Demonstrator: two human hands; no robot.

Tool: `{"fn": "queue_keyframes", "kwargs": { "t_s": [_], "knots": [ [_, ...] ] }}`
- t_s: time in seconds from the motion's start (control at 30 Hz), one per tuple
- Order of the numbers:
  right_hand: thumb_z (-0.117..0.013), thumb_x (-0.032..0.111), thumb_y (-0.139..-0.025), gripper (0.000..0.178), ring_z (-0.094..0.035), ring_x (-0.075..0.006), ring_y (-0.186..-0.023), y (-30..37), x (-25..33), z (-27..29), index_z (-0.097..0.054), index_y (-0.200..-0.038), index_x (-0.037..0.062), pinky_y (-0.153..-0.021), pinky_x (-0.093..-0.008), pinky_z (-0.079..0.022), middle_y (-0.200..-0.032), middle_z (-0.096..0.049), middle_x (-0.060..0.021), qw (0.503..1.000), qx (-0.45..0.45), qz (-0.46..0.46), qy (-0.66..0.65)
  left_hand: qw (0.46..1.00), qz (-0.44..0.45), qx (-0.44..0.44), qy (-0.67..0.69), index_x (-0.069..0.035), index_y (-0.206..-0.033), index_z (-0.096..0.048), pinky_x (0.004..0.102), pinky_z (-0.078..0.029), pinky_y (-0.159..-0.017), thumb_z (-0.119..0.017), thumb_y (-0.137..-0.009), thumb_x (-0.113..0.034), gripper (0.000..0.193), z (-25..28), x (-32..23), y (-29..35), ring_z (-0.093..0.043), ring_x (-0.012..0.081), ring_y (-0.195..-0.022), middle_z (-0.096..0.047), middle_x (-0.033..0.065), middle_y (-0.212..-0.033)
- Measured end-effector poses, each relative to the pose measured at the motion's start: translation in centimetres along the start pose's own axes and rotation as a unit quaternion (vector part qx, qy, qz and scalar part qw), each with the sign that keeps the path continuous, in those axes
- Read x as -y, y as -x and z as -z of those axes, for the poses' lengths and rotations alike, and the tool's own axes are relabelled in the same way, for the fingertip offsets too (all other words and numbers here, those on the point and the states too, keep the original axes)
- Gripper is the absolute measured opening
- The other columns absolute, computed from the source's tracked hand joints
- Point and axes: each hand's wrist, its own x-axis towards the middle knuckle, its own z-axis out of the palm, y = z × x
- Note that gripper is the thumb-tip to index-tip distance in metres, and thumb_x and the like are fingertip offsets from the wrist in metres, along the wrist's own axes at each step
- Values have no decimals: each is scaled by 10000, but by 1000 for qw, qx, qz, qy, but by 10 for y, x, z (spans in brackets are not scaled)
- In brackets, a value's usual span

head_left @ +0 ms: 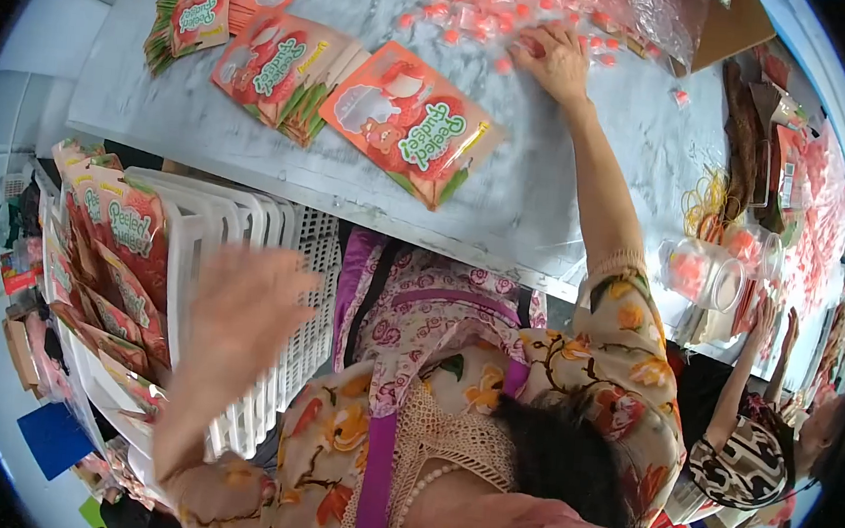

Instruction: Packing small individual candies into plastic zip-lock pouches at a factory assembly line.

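Observation:
My right hand [554, 64] reaches across the table to the scattered small red wrapped candies [477, 15]. Its fingers curl down over candies, with red showing between thumb and fingers. Left of it, a flat red-and-pink pouch [399, 123] lies on the table, partly over a fanned stack of the same pouches [274, 69]. My left hand [251, 300] is raised in front of the white plastic crates, smeared by motion, so its fingers are unclear. Beside it, several plump pouches [127, 231] stand packed in a white crate [188, 216].
More pouches [200, 3] are piled at the table's far left. A clear plastic bag [651, 14] and a cardboard box [739, 31] stand at the back. Toward the right are yellow rubber bands [710, 202] and clear jars [704, 276] with candies. Another person's hands [760, 325] are at the right.

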Motion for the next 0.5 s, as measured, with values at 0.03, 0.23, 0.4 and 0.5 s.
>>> {"fn": "queue_keyframes", "kwargs": {
  "t_s": [0.03, 0.23, 0.4, 0.5],
  "knots": [
    [-729, 426, -748, 372, -570, -253, -1033, 14, 3, 8, -698, -1045, 204, -937, -413, -412, -1126, -642, 10, 1000, 17, 3, -9, 997, 6, 41, 73, -116, -1032, -660, 416, -428, -909, -737, -728, -128, 314, -28, -13, -12, -577, 262, -997, -609, 68, -1076],
    [-688, 380, -832, 373, -570, -234, -1047, 85, 27, 95, -678, -1115, 138, -963, -391, -391, -1168, -639, -29, 993, 65, -90, -27, 989, -17, -67, 130, -55, -1101, -614, 425, -418, -925, -723, -752, -111, 370, -166, -3, -100, -551, 304, -1026, -568, 111, -1138],
    [-522, 342, -975, 481, -568, -191, -1152, 108, -4, 168, -533, -1300, -12, -969, -328, -433, -1262, -602, -110, 829, -14, -321, -458, 994, 27, -105, -16, -112, -1226, -553, 478, -379, -945, -690, -800, -117, 448, -213, 18, -146, -459, 316, -1155, -483, 99, -1270],
    [-526, 320, -976, 447, -573, -177, -1135, 135, -24, 187, -558, -1279, -7, -984, -306, -421, -1235, -617, -107, 825, -49, -338, -449, 987, 58, -131, -72, -135, -1236, -557, 491, -374, -934, -683, -806, -124, 448, -212, 31, -160, -465, 316, -1145, -490, 94, -1274]
  ]
}}
